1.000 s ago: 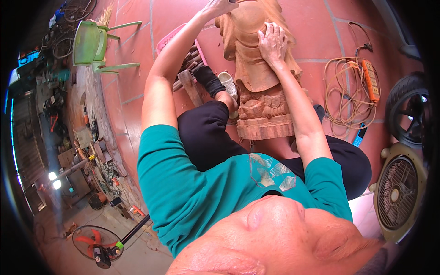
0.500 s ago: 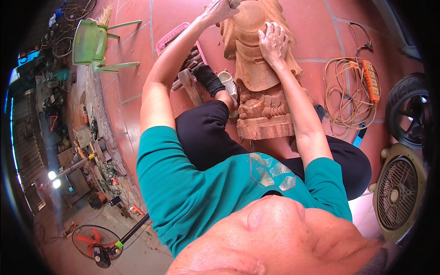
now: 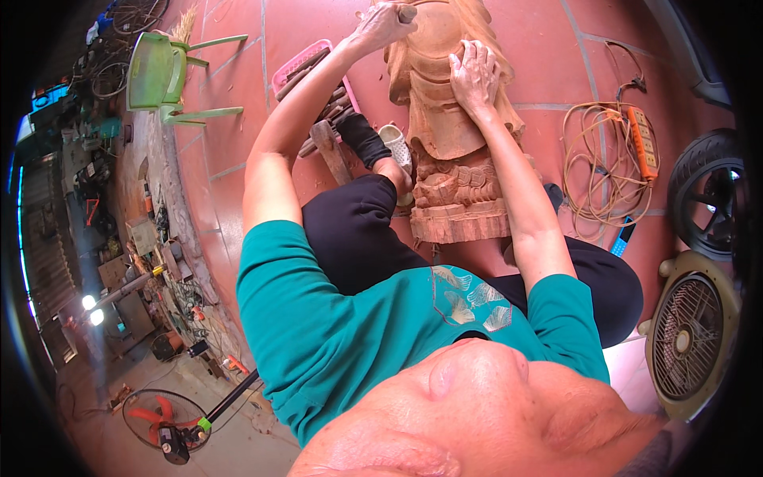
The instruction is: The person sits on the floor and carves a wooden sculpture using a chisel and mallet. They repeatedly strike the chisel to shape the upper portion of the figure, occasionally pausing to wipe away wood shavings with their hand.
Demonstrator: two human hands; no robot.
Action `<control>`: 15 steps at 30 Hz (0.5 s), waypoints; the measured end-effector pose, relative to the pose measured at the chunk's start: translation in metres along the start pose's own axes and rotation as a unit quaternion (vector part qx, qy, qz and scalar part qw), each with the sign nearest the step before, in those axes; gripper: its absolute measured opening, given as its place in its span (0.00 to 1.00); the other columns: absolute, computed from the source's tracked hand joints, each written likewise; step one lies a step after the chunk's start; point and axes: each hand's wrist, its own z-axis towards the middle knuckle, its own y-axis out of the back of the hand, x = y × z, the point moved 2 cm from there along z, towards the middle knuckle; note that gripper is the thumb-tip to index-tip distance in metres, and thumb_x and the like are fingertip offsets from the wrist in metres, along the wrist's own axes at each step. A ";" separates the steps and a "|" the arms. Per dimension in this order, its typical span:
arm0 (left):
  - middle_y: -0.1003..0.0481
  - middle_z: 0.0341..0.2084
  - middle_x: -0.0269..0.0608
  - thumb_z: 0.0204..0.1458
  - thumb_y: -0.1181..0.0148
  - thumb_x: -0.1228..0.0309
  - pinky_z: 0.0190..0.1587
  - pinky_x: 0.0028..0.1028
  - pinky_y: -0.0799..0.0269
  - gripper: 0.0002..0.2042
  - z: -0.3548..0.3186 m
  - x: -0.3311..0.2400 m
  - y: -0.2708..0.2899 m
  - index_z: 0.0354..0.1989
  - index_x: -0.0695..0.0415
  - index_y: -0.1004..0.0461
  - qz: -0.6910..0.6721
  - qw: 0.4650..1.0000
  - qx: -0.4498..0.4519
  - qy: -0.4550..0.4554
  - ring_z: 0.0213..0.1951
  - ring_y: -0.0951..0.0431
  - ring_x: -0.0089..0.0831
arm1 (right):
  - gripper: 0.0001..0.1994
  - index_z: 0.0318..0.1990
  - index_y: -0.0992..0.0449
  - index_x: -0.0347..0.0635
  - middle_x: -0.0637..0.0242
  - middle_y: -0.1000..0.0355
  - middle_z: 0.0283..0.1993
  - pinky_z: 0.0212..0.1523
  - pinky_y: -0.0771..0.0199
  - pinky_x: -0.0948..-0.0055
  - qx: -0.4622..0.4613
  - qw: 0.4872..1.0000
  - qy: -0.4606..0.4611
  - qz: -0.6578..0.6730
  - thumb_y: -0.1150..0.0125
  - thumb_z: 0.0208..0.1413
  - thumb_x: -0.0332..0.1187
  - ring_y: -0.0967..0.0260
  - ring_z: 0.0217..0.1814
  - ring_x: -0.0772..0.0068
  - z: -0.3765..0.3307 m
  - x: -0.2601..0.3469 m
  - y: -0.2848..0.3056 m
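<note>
A large carved wooden figure [image 3: 441,119] lies lengthwise in front of me, its rough, darker base [image 3: 461,222] nearest my body. At the figure's far left edge, my left hand [image 3: 380,29] is closed around a tool with a round wooden handle [image 3: 408,13]. The rest of that tool is hidden by the hand and the frame's edge. Flat on the figure's right side rests my right hand [image 3: 475,73], fingers spread and slightly bent.
A pink basket [image 3: 280,78] of wooden-handled tools and a mallet-like wooden piece [image 3: 330,151] lie left. A green chair [image 3: 151,75] is further left. On the right are a coiled cord [image 3: 584,183], an orange power strip [image 3: 644,143], a wheel [image 3: 703,191] and a fan [image 3: 685,338].
My left hand has come slightly nearer to me along the figure's left edge, still gripping the tool. The right hand has stayed nearly in place.
</note>
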 end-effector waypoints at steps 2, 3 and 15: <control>0.19 0.28 0.46 0.50 0.37 0.63 0.40 0.37 0.24 0.10 -0.009 0.013 0.009 0.32 0.58 0.22 -0.054 0.997 0.000 0.058 0.30 0.19 0.36 | 0.22 0.57 0.30 0.44 0.62 0.34 0.58 0.63 0.42 0.55 0.004 1.000 0.004 0.008 0.40 0.59 0.44 0.40 0.65 0.59 0.000 0.009 0.000; 0.20 0.28 0.46 0.49 0.37 0.62 0.39 0.38 0.25 0.10 -0.013 0.019 0.012 0.31 0.56 0.23 -0.081 0.993 -0.001 0.087 0.29 0.20 0.37 | 0.22 0.57 0.30 0.44 0.62 0.34 0.58 0.63 0.41 0.55 0.003 1.000 0.007 0.012 0.40 0.59 0.44 0.40 0.65 0.59 0.001 0.012 0.000; 0.21 0.24 0.42 0.50 0.36 0.62 0.38 0.34 0.25 0.12 -0.031 -0.002 0.006 0.34 0.58 0.21 -0.100 0.995 -0.024 0.010 0.30 0.21 0.30 | 0.22 0.56 0.29 0.43 0.62 0.34 0.59 0.62 0.41 0.54 -0.001 1.000 0.007 0.005 0.39 0.58 0.44 0.40 0.64 0.59 0.000 0.004 -0.002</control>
